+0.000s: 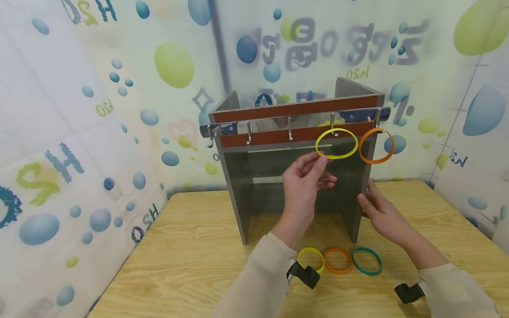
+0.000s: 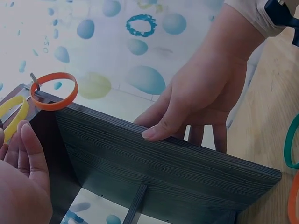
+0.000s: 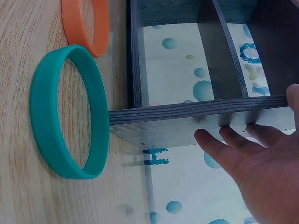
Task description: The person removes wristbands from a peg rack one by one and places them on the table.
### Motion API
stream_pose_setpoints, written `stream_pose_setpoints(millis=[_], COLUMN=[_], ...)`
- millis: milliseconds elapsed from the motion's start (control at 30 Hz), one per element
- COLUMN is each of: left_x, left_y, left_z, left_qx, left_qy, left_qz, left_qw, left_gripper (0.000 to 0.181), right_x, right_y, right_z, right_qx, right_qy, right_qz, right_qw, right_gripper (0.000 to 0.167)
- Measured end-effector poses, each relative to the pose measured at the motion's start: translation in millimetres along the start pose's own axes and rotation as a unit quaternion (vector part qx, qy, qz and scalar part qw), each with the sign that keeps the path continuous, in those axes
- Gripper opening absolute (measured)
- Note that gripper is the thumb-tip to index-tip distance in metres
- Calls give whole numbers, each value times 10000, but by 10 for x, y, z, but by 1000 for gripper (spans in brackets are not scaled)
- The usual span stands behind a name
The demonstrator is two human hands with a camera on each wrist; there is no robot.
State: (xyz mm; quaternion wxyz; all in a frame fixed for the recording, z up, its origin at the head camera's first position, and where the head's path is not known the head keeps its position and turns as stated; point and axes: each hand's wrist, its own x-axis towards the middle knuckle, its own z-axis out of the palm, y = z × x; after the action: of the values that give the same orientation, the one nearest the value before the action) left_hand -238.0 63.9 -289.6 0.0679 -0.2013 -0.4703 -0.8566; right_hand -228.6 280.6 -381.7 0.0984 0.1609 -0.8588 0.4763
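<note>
My left hand (image 1: 302, 185) pinches a yellow wristband (image 1: 343, 157) at its lower left edge. The band is level with the fourth hook (image 1: 332, 121) of a metal hook rail, and the hook's tip shows within its loop; whether it bears on the hook I cannot tell. An orange wristband (image 1: 377, 161) hangs on the rightmost hook. My right hand (image 1: 387, 218) holds the right side panel (image 2: 187, 161) of a dark wooden rack. Its thumb lies over the front edge, and its fingertips (image 3: 205, 135) press the outer face.
On the wooden table (image 1: 179, 265) before the rack lie a yellow band (image 1: 301, 252), an orange band (image 1: 338, 272) and a green band (image 3: 44, 112) in a row. Three more hooks run leftward along the rail. Patterned sheets (image 1: 99, 154) surround the table.
</note>
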Motion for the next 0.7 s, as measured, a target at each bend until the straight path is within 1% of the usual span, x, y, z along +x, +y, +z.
stream_pose_setpoints(millis=[300, 567, 700], left_x=[-20, -105, -161], left_y=[80, 159, 185], left_z=[-2, 4, -11], left_qx=[44, 133, 185], left_qy=[-18, -31, -40], left_qz=[39, 188, 175], left_qw=[10000, 9997, 9997], left_gripper=[16, 18, 18], right_x=[-4, -9, -2], right_y=[-13, -11, 0], right_z=[4, 3, 1], right_qx=[-19, -119, -41], right_qy=[-9, 13, -16], right_qz=[-19, -30, -47], right_qw=[10000, 9999, 10000], right_gripper=[69, 69, 68])
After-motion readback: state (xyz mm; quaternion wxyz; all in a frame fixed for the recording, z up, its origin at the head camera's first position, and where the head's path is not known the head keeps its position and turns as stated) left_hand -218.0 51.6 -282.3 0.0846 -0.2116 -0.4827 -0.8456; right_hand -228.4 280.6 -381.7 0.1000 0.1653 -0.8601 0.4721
